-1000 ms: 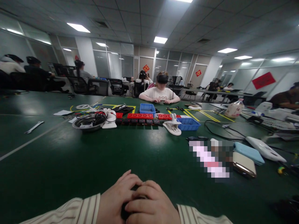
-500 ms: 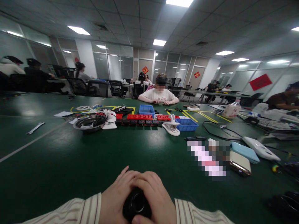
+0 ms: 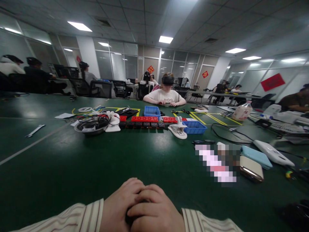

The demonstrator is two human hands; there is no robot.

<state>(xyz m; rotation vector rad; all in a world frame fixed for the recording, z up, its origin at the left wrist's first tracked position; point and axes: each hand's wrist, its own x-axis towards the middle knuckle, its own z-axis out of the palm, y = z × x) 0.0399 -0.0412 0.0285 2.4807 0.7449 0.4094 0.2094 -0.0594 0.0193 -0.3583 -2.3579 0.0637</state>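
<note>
At the near edge of the green table, my left hand (image 3: 119, 206) and my right hand (image 3: 158, 211) are closed together around a glossy black rounded object (image 3: 128, 217). The fingers of the right hand lie over its top and overlap those of the left. Only a dark sliver shows between the hands, so its kind cannot be made out. Striped cuffs cover both wrists.
Across the table (image 3: 135, 158) stand a metal bowl of cables (image 3: 84, 132), red-and-black strips (image 3: 145, 121), a white clip stand (image 3: 178, 130) and blue bins (image 3: 194, 127). A wrench (image 3: 35, 130) lies left; a beige case (image 3: 251, 167) lies right. A person (image 3: 165, 93) sits opposite.
The right hand's fingers have closed over the top of the black object, hiding most of it. The left hand's fingers have curled in. The view has shifted slightly.
</note>
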